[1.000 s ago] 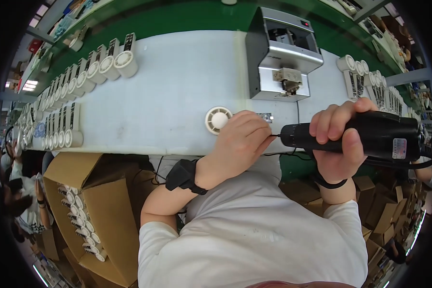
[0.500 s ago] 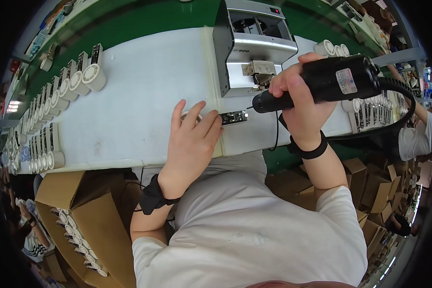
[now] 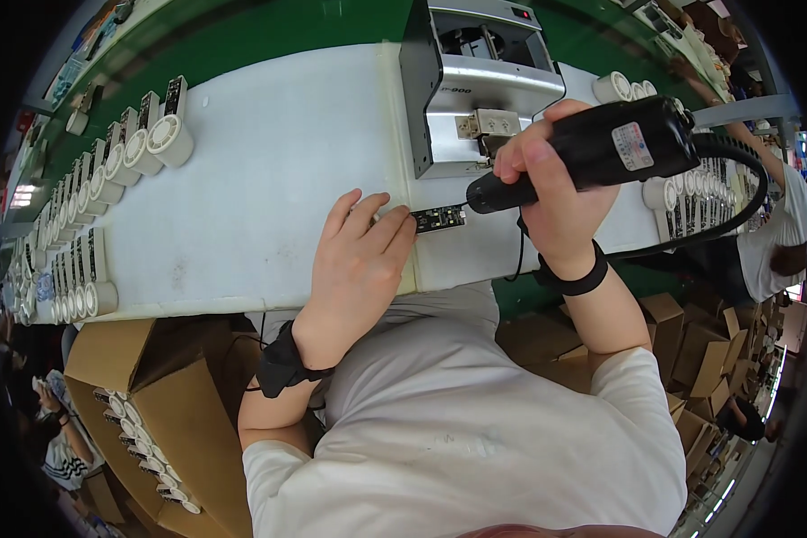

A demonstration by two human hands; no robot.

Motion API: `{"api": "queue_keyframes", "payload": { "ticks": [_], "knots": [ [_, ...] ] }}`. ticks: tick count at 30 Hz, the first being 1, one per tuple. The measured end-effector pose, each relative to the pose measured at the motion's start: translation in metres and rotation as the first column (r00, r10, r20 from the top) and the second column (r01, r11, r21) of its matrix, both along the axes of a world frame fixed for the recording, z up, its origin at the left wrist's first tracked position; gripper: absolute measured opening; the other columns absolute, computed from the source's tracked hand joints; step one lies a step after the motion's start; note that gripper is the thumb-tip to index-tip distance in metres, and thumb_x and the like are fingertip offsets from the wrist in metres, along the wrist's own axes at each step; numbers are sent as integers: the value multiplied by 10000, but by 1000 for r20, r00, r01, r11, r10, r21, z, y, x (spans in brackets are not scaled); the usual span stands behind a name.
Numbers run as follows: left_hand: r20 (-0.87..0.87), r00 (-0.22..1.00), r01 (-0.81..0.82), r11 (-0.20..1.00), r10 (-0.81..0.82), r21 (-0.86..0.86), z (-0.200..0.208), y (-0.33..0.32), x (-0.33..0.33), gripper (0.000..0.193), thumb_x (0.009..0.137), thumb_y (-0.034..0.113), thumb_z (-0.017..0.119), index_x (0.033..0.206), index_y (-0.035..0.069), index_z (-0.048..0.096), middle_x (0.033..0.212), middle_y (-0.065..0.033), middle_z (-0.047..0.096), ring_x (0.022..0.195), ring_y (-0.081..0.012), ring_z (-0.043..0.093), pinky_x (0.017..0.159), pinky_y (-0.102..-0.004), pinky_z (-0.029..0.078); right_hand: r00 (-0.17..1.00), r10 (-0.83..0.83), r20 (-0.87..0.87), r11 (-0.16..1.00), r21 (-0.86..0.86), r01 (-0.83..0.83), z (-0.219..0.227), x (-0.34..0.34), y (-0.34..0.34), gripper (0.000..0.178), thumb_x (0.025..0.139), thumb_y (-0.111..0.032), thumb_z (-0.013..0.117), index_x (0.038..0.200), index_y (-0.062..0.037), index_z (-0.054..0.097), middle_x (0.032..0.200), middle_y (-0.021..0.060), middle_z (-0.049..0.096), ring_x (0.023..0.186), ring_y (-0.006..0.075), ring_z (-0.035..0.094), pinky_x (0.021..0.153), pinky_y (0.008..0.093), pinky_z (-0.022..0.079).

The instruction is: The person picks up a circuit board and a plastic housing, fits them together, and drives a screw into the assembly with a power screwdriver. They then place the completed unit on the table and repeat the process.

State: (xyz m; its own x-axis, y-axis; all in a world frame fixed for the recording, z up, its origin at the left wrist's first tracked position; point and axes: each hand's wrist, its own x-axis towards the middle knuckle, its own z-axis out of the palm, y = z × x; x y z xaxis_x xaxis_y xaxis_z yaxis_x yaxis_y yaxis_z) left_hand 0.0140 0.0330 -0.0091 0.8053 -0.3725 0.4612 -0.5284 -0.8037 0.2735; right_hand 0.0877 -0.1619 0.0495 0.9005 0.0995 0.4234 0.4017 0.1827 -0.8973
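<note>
My right hand (image 3: 565, 188) is wrapped around a black electric screwdriver (image 3: 635, 148), which points left. The tip of its bit meets the right end of a small circuit board (image 3: 441, 219) on the white work surface. My left hand (image 3: 360, 255) lies over the board's left end, its fingers pressed down and holding it. Most of the part that carries the board is hidden beneath that palm. Beyond the screwdriver's nose stands a silver screw-feeding machine (image 3: 498, 76) with a small metal outlet at its front.
Rows of white round-headed units with circuit boards (image 3: 170, 141) line the left side; more (image 3: 681, 193) stand at the right. A cardboard box (image 3: 188, 421) below left holds similar units. The screwdriver's black cable (image 3: 751, 211) loops to the right. Another person (image 3: 767, 238) is at far right.
The screwdriver has moved slightly left, closing the gap between its bit and the board's end. My left hand still holds the board down in nearly the same place.
</note>
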Motion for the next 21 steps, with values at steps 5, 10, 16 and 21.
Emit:
{"api": "queue_keyframes", "payload": {
  "ticks": [5,10,16,21],
  "knots": [
    [4,1000,5,1000,-5,-9,-1,0,1,263,722,54,636,969,-1,706,1057,-97,677,1090,-277,590,1023,-451,429,1000,27,13,995,-95,-26,-3,2,1,258,906,14,578,1128,5,448,729,84,569,618,183,560,632,357,509],
    [4,1000,2,1000,-2,-7,-3,-1,1,267,713,55,638,966,1,706,1052,-97,680,1084,-274,594,1015,-449,435,1000,19,-7,996,-89,-20,-3,4,4,252,894,21,577,1112,1,451,719,88,570,608,189,574,621,350,511],
    [15,1000,-8,1000,8,10,2,-1,4,197,767,76,724,957,27,702,1040,-53,694,1054,-260,618,977,-444,462,997,-28,-78,996,-85,21,2,7,3,276,888,11,580,1133,5,454,719,90,568,610,194,576,623,349,512],
    [-32,999,4,998,-2,57,2,3,-1,224,799,85,694,1010,8,693,1142,-109,660,1144,-290,576,1022,-459,429,999,-32,38,999,27,31,31,17,-11,273,895,4,570,1146,21,463,722,96,570,611,202,575,619,359,513]
  ]
}}
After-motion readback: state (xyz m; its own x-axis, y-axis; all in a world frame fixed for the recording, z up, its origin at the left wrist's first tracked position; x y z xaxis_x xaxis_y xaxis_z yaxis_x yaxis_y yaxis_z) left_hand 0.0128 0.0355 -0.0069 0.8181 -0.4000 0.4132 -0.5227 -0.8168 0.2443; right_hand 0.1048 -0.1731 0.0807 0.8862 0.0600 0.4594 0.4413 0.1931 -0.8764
